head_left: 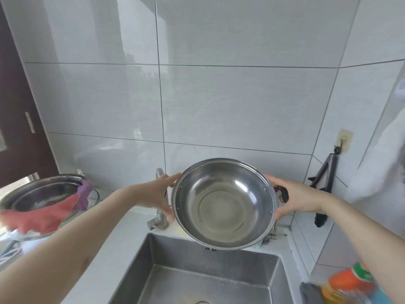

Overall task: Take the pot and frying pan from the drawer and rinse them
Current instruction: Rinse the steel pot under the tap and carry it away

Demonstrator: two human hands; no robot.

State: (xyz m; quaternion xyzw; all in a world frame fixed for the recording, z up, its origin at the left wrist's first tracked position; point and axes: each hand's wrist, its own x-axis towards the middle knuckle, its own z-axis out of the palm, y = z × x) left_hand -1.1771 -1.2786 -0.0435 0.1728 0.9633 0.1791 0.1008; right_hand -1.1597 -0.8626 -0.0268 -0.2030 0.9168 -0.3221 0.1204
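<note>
Two hands on one steel pot (224,204), held up over the sink (175,270) and tilted so its open inside faces the camera. L hand (161,194) grips the pot's left rim, thumb low and fingers over the top edge. R hand (294,197) grips the right side at a dark side handle (282,193). Hands well apart, pot between them. Water falls from the pot's low edge into the basin; droplets on the sink's back wall.

Surroundings:
- Faucet (160,216) on the counter behind the sink, partly hidden by L hand and pot.
- 2nd fitting (271,232) at the back right corner, mostly behind the pot; can't tell what it is.
- Counter left: steel bowl (39,195) w/ red cloth (37,217) and purple cloth (84,194) draped over its rim.
- Wall right: adhesive hook (345,142) w/ dark utensil (324,174) hanging from it.
- Orange bottle (350,281) near the lower right, blurred, beside R forearm.
- White tiled wall (219,95) behind; dark door frame (17,106) at far left.
</note>
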